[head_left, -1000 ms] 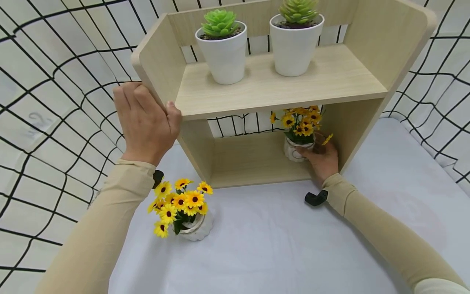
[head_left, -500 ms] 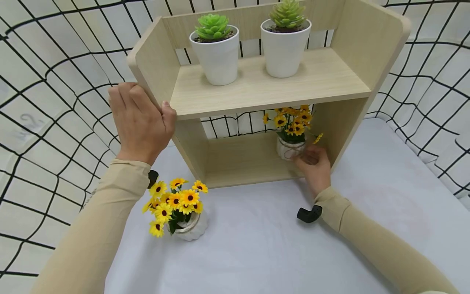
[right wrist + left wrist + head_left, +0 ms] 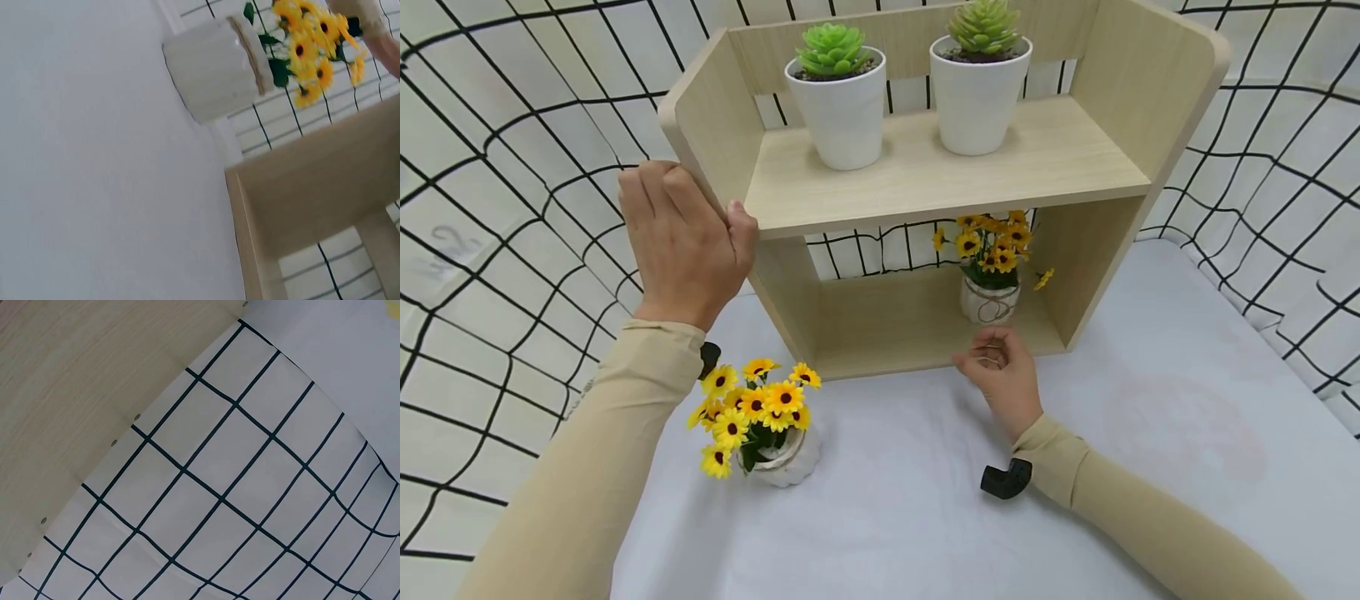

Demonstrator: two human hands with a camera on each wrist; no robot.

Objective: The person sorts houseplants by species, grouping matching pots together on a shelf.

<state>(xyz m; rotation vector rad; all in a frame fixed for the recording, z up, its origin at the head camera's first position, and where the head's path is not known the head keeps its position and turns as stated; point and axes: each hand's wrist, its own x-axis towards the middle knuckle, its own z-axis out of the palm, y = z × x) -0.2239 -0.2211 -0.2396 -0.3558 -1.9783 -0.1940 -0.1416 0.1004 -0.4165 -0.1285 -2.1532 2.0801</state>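
My left hand (image 3: 688,242) grips the left side panel of a two-tier wooden shelf (image 3: 940,200), thumb at the front edge and fingers on the outer side. My right hand (image 3: 1002,375) hangs loosely curled, with nothing in it, just in front of the lower tier. Behind it, a white pot of yellow artificial sunflowers (image 3: 991,302) stands upright at the right of that tier, apart from the fingers. A second sunflower pot (image 3: 788,460) is on the white cloth below my left hand. The right wrist view shows this white pot (image 3: 212,70) beside the shelf corner.
Two white pots with green succulents, a left one (image 3: 844,112) and a right one (image 3: 976,100), stand on the upper tier. A black wire grid (image 3: 553,192) surrounds the white-covered table (image 3: 880,517) at the back and sides.
My right hand has let go of the sunflower pot in the lower tier and drawn back toward me. That pot stays on the shelf. The left hand keeps its grip; the view shifts slightly.
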